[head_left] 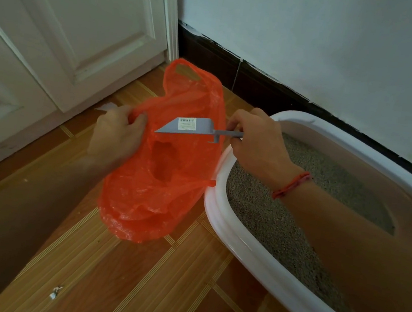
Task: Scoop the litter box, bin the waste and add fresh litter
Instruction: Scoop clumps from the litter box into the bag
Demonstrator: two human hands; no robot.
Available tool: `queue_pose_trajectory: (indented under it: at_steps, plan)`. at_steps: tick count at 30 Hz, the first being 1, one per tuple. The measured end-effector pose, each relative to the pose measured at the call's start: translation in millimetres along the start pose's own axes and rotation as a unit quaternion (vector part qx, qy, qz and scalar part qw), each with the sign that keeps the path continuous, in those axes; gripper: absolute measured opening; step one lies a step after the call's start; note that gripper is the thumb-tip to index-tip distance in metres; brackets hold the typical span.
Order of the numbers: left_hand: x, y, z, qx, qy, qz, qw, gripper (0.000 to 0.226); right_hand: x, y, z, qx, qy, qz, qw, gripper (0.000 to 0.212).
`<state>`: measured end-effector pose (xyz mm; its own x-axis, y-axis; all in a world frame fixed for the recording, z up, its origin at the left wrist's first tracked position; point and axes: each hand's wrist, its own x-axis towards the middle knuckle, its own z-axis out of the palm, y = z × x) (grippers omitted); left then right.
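My left hand (117, 135) pinches the left rim of an orange plastic bag (152, 196) and holds its mouth apart above the floor. A dark lump shows through the bag's thin side. My right hand (256, 141) grips the handle of a grey litter scoop (187, 126). The scoop is turned on its side over the bag's mouth, with a barcode sticker facing me. The white litter box (245, 250) stands at the right, touching the bag, and is filled with grey litter (265, 216). My right forearm crosses over it.
A white panelled door (65, 40) and its frame stand at the left. A pale wall with a dark skirting board (261, 84) runs behind the box. The wooden floor (130, 282) has small white scraps (54, 291) near the bottom left.
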<state>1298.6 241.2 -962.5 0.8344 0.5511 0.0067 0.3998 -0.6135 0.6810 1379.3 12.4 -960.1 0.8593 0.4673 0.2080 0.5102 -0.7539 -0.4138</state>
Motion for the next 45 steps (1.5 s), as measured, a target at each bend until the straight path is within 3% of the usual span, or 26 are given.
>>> queue_pose_trajectory:
  at_steps: [10,15,25,33,40,45]
  plan:
    - [-3.9,4.3,5.0,0.026,-0.013,0.029,0.999,0.031,-10.6,19.3,-19.0,0.004,0.008,0.014,1.0,0.017]
    - [-4.9,8.8,11.7,0.039,-0.032,0.055,0.997,0.034,-28.5,44.8,-46.5,0.021,-0.006,0.074,0.997,0.02]
    - [-15.4,24.8,21.9,0.042,-0.059,0.073,0.995,0.034,-64.4,90.9,-94.2,-0.061,-0.132,0.159,0.976,0.021]
    - [-18.7,30.0,24.3,0.05,-0.069,0.068,0.994,0.031,-88.5,104.7,-82.1,-0.199,-0.318,0.139,0.916,0.017]
    - [-17.9,28.3,24.6,0.04,-0.068,0.075,0.994,0.031,-99.8,85.0,-61.3,-0.211,-0.365,0.131,0.897,0.037]
    - [-17.0,28.3,26.9,0.046,-0.07,0.07,0.994,0.034,-107.6,72.4,-33.3,-0.176,-0.355,0.118,0.911,0.021]
